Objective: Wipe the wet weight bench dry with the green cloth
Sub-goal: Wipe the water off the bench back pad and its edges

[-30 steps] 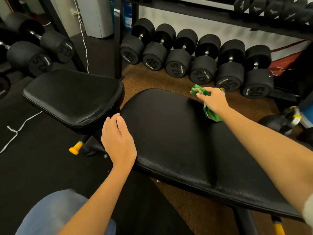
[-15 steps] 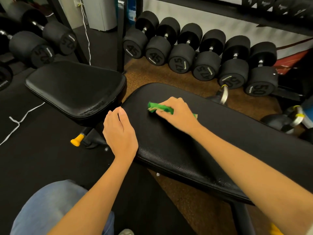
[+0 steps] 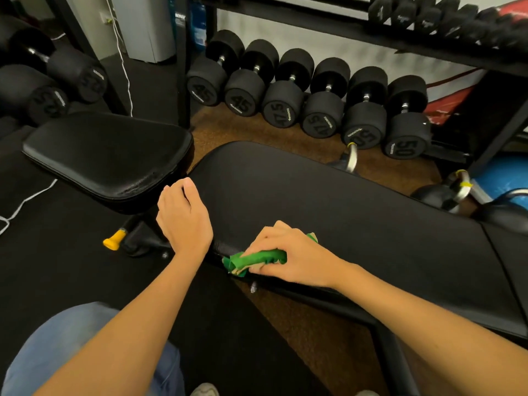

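The black weight bench has a long back pad across the middle and a separate seat pad to the left. My right hand is shut on the bunched green cloth and presses it on the near left corner of the back pad. My left hand lies flat on the left end of the back pad, fingers together, holding nothing. Part of the cloth is hidden under my right palm.
A row of black dumbbells lies on the floor behind the bench under a rack. More dumbbells sit far left. A yellow-tipped adjustment lever sticks out under the seat. Kettlebells stand at the right.
My right hand has dragged the green cloth from the far right edge of the back pad across to its near left corner. My left hand has stayed in place.
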The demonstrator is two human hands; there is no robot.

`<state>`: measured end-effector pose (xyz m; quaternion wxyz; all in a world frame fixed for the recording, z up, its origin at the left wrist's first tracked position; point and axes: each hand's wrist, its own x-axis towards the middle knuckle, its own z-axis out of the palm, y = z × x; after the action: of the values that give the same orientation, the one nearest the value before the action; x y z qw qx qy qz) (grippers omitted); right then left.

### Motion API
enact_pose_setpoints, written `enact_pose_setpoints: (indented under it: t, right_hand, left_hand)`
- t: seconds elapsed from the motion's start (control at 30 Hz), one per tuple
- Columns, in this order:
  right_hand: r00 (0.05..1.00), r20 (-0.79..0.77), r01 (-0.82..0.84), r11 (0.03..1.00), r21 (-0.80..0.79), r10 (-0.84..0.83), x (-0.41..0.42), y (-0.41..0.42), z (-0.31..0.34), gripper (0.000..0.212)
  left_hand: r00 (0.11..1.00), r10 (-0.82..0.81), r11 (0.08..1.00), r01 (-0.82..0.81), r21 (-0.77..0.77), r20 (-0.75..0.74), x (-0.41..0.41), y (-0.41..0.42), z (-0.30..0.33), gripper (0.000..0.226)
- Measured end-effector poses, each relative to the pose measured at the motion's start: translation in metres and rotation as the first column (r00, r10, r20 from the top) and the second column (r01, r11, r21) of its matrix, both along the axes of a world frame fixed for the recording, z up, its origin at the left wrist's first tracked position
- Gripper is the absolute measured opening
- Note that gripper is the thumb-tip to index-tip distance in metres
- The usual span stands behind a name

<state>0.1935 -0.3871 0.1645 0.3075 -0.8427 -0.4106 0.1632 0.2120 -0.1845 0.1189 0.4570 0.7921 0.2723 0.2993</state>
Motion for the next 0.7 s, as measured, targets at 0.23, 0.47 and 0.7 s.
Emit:
enact_pose_setpoints:
  t: [0.23,0.47,0.7]
  right_hand:
    - [0.995,-0.064,-0.08,0.982,-0.169,0.07,-0.028,-0.044,0.007,0.018]
    - [0.77,-0.04,0.634,0.755,0.167,-0.637,-0.057,-0.157,0.032,0.015]
    - [0.008,-0.006,0.966,0.006,0.259,-1.0,-0.09,-0.254,0.021,0.035]
  left_hand:
    - [1.0,0.01,1.0,-0.011,0.012,0.008,0.0,-0.001,0.0,0.039]
    - [0.999,0.037,0.995,-0.037,0.09,0.01,-0.001,-0.003,-0.001,0.041]
    - [0.99,-0.136,0.892,0.141,0.429,-0.043,-0.015,-0.032,-0.001,0.041]
